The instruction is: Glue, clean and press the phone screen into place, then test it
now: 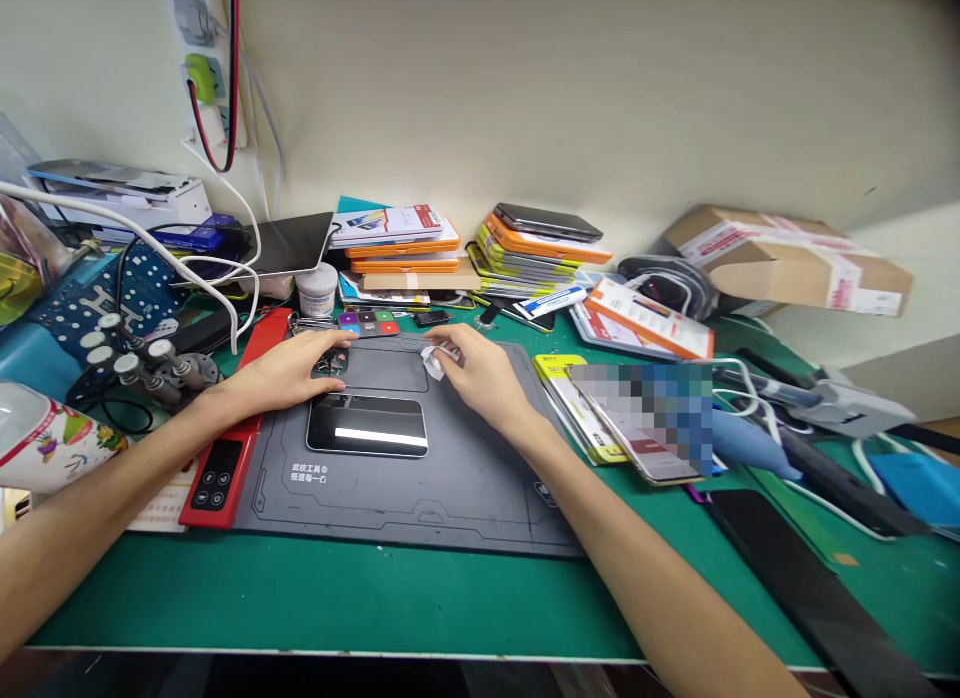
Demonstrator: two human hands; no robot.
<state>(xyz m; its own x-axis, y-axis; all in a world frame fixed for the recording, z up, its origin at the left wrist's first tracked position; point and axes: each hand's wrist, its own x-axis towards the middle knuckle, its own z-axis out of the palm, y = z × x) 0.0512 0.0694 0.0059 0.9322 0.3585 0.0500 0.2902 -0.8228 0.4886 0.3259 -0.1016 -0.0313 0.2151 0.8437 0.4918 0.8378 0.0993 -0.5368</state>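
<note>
A dark phone (pixel 367 425) lies face down on a grey work mat (pixel 450 498), its glossy back reflecting light. My left hand (pixel 289 370) rests at the mat's upper left, fingers curled over a small dark phone part (pixel 331 362) just above the phone. My right hand (pixel 480 370) hovers to the right of it, pinching a small white wipe or piece of tape (pixel 433 359) between thumb and fingers above the mat's recessed tray.
A red control strip (pixel 229 458) borders the mat's left edge. Screwdrivers in a holder (pixel 142 363) stand at left. Stacked orange and white boxes (pixel 420 243) line the wall, a cardboard box (pixel 787 258) sits at right, packaged items (pixel 592 418) beside the mat.
</note>
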